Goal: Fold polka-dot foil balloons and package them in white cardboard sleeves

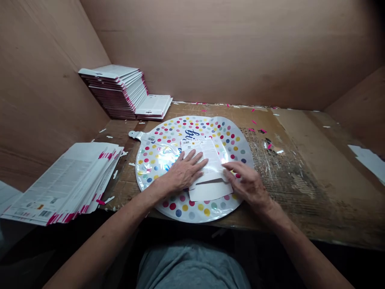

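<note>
A flat foil balloon (pixel 147 168) with coloured dots and blue lettering lies on the cardboard-covered surface, its neck pointing left. On top of it rests a white printed card envelope (pixel 210 160), with a plain flap (pixel 212 190) at the end nearest me. My left hand (pixel 186 168) lies flat with fingers spread, over the envelope's left side and the balloon. At the envelope's right edge, the thumb and fingers of my right hand (pixel 245 180) are closed in a pinch near the flap. The fingertips' contact is partly hidden.
A tall stack of envelopes (pixel 112 92) with pink edges stands in the back left corner, a lower pile (pixel 153 105) beside it. More envelopes (pixel 66 176) lie fanned at the left. White papers (pixel 368 160) sit far right. Paper scraps dot the worn cardboard (pixel 285 192); wooden panels (pixel 225 52) enclose it.
</note>
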Tool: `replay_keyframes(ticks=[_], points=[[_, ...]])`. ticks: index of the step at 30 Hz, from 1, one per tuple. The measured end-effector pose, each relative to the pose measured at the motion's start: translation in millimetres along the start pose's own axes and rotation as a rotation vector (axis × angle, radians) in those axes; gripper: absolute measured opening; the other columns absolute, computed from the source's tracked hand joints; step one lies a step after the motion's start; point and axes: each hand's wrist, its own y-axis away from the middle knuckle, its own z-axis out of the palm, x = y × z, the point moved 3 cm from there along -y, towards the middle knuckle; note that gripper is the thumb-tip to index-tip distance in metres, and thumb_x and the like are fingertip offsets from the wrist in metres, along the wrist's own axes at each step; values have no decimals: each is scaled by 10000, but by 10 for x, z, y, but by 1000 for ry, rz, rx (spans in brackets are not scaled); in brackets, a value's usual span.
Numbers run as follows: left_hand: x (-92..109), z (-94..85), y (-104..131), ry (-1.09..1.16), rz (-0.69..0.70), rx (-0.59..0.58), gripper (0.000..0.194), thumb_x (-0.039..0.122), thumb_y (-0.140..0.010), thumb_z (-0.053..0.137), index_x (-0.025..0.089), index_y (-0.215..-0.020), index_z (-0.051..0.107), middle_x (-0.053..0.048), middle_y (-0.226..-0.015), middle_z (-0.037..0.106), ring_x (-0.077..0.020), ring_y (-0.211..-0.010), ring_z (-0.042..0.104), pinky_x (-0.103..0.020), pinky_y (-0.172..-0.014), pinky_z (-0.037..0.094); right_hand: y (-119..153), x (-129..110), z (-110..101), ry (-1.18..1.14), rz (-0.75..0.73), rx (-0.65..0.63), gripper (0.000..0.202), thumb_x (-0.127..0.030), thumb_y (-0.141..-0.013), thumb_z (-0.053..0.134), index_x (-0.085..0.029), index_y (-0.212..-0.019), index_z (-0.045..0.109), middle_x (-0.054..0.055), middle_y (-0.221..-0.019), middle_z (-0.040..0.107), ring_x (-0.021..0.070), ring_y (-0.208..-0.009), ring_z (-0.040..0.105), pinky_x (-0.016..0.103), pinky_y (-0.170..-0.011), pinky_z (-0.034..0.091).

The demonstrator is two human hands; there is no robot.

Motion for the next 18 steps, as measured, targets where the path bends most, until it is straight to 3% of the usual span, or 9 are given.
replay_keyframes(ticks=[4,11,15,18], points=[[-52,17,247,13,15,21,471,348,-1025,363,236,-1480,407,-139,-1571,367,-335,-1480,260,-607,-1142,250,172,-232,242,221,-238,-158,235,-227,-980,496,-213,-1076,710,96,-1004,700,220,-918,619,368,-827,510],[-48,52,270,70,21,-1,459,329,-1034,332,237,-1478,406,-129,-1568,373,-326,-1484,248,-607,-1147,229,154,-342,381,370,-447,-263,245,-182,-992,459,-186,-1057,695,90,-995,692,212,-862,569,370,-823,449],[-52,28,267,84,-7,-30,461,320,-1032,339,220,-1476,410,-125,-1575,364,-329,-1484,243,-597,-1155,207,147,-366,378,378,-511,-243,272,-153,-1002,416,-156,-1041,685,94,-1004,691,208,-867,563,356,-811,427],[-62,14,257,99,-19,-51,462,324,-1034,341,220,-1479,408,-117,-1578,360,-320,-1486,236,-587,-1160,202,94,-396,441,411,-472,-264,266,-174,-1005,420,-153,-974,683,91,-919,678,215,-844,558,363,-796,412]])
